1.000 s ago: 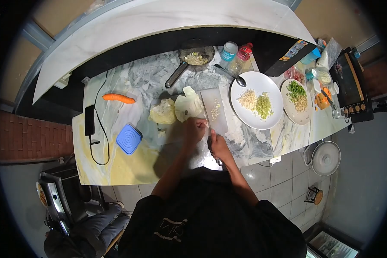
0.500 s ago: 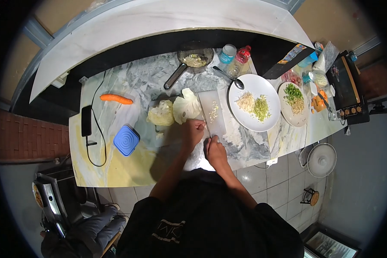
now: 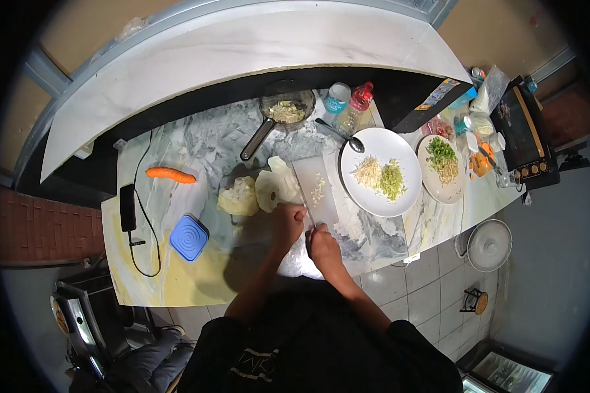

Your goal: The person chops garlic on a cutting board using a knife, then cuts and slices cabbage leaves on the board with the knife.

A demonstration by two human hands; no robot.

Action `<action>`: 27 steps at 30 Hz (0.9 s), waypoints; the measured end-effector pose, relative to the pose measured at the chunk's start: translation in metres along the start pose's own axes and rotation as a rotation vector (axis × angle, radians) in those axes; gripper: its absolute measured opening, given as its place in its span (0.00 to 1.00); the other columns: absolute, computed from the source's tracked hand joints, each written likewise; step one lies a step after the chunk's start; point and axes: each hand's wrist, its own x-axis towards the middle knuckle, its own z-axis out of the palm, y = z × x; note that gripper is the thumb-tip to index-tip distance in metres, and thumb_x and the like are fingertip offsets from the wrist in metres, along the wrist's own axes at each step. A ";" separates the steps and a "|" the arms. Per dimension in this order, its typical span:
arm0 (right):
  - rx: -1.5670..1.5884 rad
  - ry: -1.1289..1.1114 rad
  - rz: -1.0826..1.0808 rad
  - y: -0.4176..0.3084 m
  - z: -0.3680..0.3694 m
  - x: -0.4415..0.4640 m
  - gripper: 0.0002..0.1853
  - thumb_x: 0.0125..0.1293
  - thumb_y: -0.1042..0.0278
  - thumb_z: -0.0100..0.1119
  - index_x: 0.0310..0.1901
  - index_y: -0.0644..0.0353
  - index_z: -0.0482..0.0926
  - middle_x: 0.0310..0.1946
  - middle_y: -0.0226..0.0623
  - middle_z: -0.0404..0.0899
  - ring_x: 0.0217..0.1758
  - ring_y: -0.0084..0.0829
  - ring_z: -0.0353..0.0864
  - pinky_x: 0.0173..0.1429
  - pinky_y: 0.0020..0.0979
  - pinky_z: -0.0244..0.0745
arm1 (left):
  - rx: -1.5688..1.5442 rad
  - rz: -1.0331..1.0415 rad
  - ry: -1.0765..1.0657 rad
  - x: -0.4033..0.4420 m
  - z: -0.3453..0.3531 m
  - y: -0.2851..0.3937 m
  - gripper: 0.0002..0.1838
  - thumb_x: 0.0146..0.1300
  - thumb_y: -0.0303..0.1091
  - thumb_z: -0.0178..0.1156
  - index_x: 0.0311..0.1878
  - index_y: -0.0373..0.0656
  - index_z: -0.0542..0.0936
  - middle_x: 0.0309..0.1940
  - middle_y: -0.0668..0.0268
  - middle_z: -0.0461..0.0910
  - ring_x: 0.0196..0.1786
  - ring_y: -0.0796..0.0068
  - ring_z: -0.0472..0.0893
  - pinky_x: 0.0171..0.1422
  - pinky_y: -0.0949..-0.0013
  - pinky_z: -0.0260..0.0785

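Observation:
My right hand (image 3: 324, 243) is closed round the handle of a knife (image 3: 303, 193); its blade points away from me along the left side of the white cutting board (image 3: 326, 175). Close beside the blade, my left hand (image 3: 290, 224) has its fingers curled in a pinch. Whatever may be between them is too small to make out. Small pale chopped pieces (image 3: 318, 188) lie on the board. Just beyond my left hand are a loose cabbage leaf (image 3: 275, 187) and a cut piece of cabbage (image 3: 238, 197).
Right of the board sit a white plate (image 3: 381, 203) with two chopped heaps and a spoon (image 3: 356, 145), and a smaller plate (image 3: 441, 192). A pan (image 3: 266, 131), can (image 3: 337, 98) and bottle (image 3: 357, 108) stand behind. Leftward lie a carrot (image 3: 170, 175), blue container (image 3: 189, 237) and phone (image 3: 128, 208).
The view has tilted, so the whole counter sits lower in the picture. My left hand has drawn slightly toward me along the blade; my right hand still grips the knife.

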 end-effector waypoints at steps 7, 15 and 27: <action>0.063 0.018 -0.010 0.000 -0.001 0.004 0.17 0.73 0.61 0.43 0.38 0.72 0.66 0.23 0.65 0.78 0.30 0.62 0.81 0.35 0.54 0.77 | 0.029 0.016 0.103 -0.007 -0.001 0.012 0.07 0.57 0.25 0.62 0.37 0.34 0.85 0.27 0.50 0.82 0.30 0.59 0.84 0.36 0.65 0.72; 0.072 -0.007 0.000 0.000 -0.003 0.002 0.18 0.73 0.58 0.42 0.38 0.70 0.67 0.25 0.62 0.79 0.32 0.60 0.81 0.37 0.52 0.78 | -0.182 -0.030 0.215 -0.007 0.008 0.012 0.05 0.56 0.25 0.62 0.34 0.34 0.83 0.25 0.50 0.81 0.31 0.57 0.82 0.36 0.62 0.71; -0.031 0.016 -0.013 0.001 0.002 0.002 0.17 0.73 0.59 0.44 0.37 0.68 0.67 0.23 0.57 0.79 0.28 0.56 0.83 0.33 0.48 0.80 | -0.189 0.049 0.305 -0.005 0.018 -0.007 0.03 0.54 0.24 0.66 0.32 0.35 0.84 0.22 0.53 0.81 0.26 0.59 0.82 0.34 0.62 0.71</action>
